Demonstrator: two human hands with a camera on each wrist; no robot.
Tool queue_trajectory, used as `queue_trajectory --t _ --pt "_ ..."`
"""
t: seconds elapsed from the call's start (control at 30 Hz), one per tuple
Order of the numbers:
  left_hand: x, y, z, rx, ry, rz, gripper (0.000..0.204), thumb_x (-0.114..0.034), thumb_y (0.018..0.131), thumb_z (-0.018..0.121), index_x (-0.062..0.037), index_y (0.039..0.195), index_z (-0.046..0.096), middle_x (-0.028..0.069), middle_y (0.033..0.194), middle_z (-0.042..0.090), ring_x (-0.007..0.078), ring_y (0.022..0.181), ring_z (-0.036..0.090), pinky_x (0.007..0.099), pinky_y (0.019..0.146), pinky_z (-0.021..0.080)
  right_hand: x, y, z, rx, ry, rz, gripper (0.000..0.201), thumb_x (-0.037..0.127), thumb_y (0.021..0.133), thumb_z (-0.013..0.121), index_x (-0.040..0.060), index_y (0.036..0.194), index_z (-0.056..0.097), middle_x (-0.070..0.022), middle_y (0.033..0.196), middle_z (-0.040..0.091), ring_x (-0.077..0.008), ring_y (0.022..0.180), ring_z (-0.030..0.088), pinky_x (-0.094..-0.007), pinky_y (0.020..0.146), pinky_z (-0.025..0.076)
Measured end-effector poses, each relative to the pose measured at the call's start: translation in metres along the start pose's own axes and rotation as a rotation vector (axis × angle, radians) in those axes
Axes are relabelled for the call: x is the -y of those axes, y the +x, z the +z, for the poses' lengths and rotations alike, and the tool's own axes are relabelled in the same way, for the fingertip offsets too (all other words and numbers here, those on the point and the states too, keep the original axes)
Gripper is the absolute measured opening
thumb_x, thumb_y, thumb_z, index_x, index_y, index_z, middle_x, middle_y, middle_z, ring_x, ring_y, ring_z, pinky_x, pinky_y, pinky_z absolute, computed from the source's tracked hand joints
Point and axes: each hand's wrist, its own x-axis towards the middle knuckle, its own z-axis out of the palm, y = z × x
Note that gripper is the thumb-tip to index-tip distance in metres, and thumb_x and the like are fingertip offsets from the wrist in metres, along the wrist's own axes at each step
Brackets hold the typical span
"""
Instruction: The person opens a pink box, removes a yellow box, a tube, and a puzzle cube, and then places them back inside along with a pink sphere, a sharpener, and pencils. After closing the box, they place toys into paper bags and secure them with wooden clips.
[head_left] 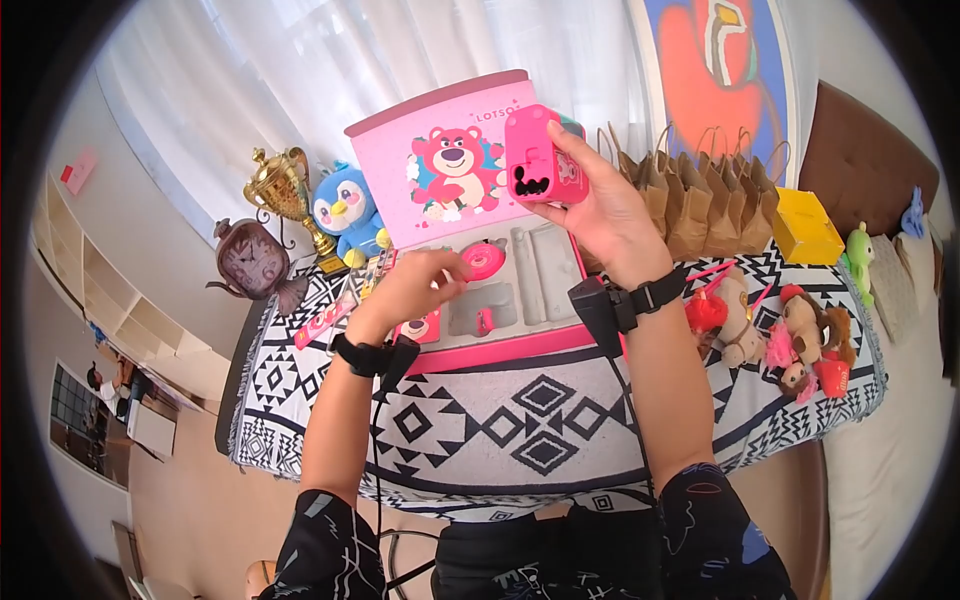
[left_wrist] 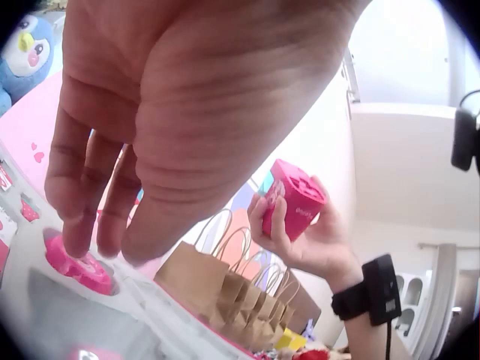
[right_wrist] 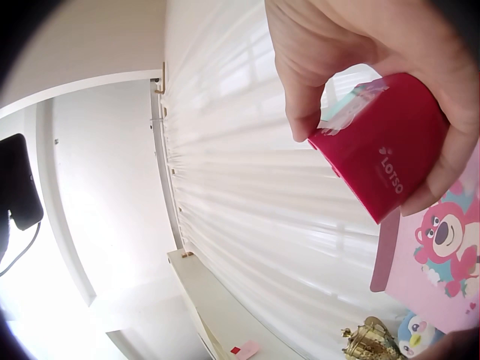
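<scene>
My right hand (head_left: 612, 220) grips a boxy bright pink plastic item (head_left: 530, 135), holding it up before the open lid. Its side carries the word LOTSO (right_wrist: 390, 171) in the right wrist view, and a black cutout shows in the head view. Over the pink gift box (head_left: 470, 357), my left hand (head_left: 408, 290) reaches with loosely bent fingers. Its fingertips are right at a round pink piece (left_wrist: 81, 266) set in the grey-white tray (head_left: 545, 325). A small pink piece (head_left: 485, 319) lies in a lower recess of that tray.
The raised lid (head_left: 400, 165) shows a pink bear. To the left stand a gold trophy (head_left: 277, 190), a blue plush bird (head_left: 345, 215) and a clock (head_left: 252, 262). Brown paper bags (head_left: 690, 210), a yellow box (head_left: 808, 228) and several plush toys (head_left: 740, 320) are at right.
</scene>
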Motion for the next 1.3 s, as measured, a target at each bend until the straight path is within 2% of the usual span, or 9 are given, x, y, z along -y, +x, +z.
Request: queue_trajectory --t 0.03,0.07,0.17,0.2,0.27,0.37,0.8,0.87,1.3 --pt "-0.007 -0.001 0.002 0.082 0.080 -0.050 0.026 -0.013 0.086 0.080 -0.0033 0.110 0.075 0.0085 0.097 0.076 0.0205 0.080 0.071 0.0339 0.076 0.058 -0.001 0.001 0.000 0.004 -0.002 0.002 0.054 0.038 0.087 0.085 0.0156 0.131 0.063 -0.0046 0.127 0.066 -0.0191 0.119 0.063 -0.0495 0.101 0.053" --pt "-0.010 0.001 0.004 0.078 0.078 -0.055 0.026 -0.013 0.086 0.080 -0.0033 0.110 0.075 0.0085 0.097 0.076 0.0205 0.080 0.071 0.0339 0.076 0.058 -0.002 0.001 0.000 0.008 -0.004 0.008 0.054 0.038 0.087 0.085 0.0156 0.131 0.063 -0.0046 0.127 0.066 -0.0191 0.119 0.063 -0.0495 0.101 0.053" --pt "-0.019 0.008 0.012 0.314 0.178 -0.116 0.034 -0.023 0.082 0.081 -0.0079 0.112 0.077 0.0118 0.103 0.077 0.0316 0.093 0.075 0.0443 0.081 0.059 -0.004 0.002 0.001 -0.003 -0.008 0.015 0.053 0.037 0.088 0.085 0.0149 0.131 0.063 -0.0048 0.127 0.066 -0.0191 0.119 0.063 -0.0490 0.101 0.053" --pt "-0.022 0.011 0.017 0.312 0.176 -0.117 0.034 -0.023 0.082 0.081 -0.0079 0.112 0.077 0.0118 0.103 0.077 0.0316 0.093 0.075 0.0443 0.081 0.059 -0.004 0.002 0.001 -0.004 -0.011 0.007 0.053 0.036 0.088 0.085 0.0147 0.132 0.063 -0.0047 0.127 0.066 -0.0189 0.119 0.063 -0.0488 0.100 0.054" --pt "-0.027 0.018 0.028 0.427 0.502 -0.160 0.036 -0.024 0.079 0.085 -0.0105 0.112 0.077 0.0129 0.099 0.076 0.0324 0.092 0.074 0.0427 0.079 0.059 -0.005 0.002 0.000 -0.004 -0.017 -0.001 0.053 0.035 0.088 0.085 0.0145 0.132 0.062 -0.0046 0.127 0.066 -0.0187 0.119 0.063 -0.0486 0.100 0.054" --pt "-0.028 0.024 0.045 0.475 0.614 -0.151 0.030 -0.022 0.078 0.084 -0.0104 0.104 0.077 0.0126 0.096 0.076 0.0344 0.093 0.074 0.0451 0.079 0.059 -0.005 0.003 -0.002 -0.002 -0.031 0.003 0.053 0.035 0.088 0.085 0.0147 0.132 0.062 -0.0041 0.126 0.066 -0.0182 0.118 0.064 -0.0478 0.099 0.055" --pt "-0.010 0.029 0.055 0.534 0.346 -0.126 0.020 -0.003 0.077 0.072 -0.0053 0.097 0.073 0.0168 0.089 0.075 0.0357 0.091 0.073 0.0460 0.078 0.058 -0.003 0.005 -0.005 0.018 -0.061 -0.014 0.055 0.039 0.088 0.085 0.0154 0.132 0.062 -0.0025 0.124 0.065 -0.0153 0.112 0.063 -0.0426 0.090 0.056" --pt "-0.014 0.027 0.055 0.447 0.308 -0.132 0.022 -0.001 0.076 0.071 -0.0053 0.098 0.073 0.0173 0.089 0.074 0.0362 0.091 0.074 0.0470 0.079 0.058 -0.003 0.005 -0.005 0.019 -0.064 -0.017 0.055 0.038 0.088 0.085 0.0149 0.131 0.062 -0.0027 0.124 0.066 -0.0153 0.112 0.064 -0.0423 0.089 0.057" --pt "-0.009 0.031 0.054 0.520 0.422 -0.012 0.022 -0.004 0.077 0.070 -0.0049 0.099 0.075 0.0198 0.090 0.074 0.0394 0.090 0.073 0.0480 0.081 0.058 -0.003 0.005 -0.005 0.008 -0.050 -0.018 0.055 0.037 0.088 0.085 0.0144 0.132 0.061 -0.0037 0.124 0.066 -0.0162 0.111 0.065 -0.0427 0.087 0.058"
